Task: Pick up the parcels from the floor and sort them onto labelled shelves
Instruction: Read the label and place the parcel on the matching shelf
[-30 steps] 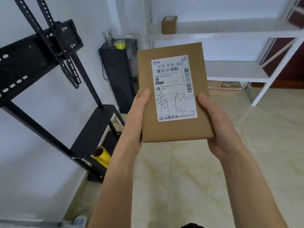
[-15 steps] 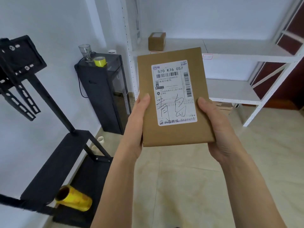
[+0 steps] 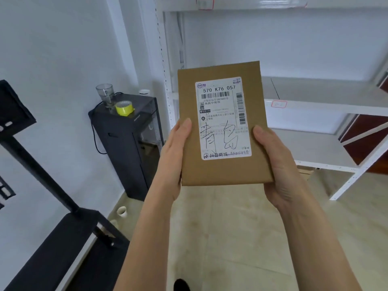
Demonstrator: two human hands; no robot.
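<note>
At frame centre I hold the brown parcel (image 3: pixel 222 127) upright, label facing me, left hand (image 3: pixel 174 158) and right hand (image 3: pixel 275 164) clamped on its lower side edges, before the white shelves (image 3: pixel 315 101).

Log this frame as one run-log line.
stage: carry to shelves | left hand: grip on parcel left edge | right hand: grip on right edge | label: faces camera | white shelf unit: ahead

shelf bay (image 3: pixel 310 89) open | upright post (image 3: pixel 162 66) left | cabinet (image 3: pixel 128 143) beyond
</note>
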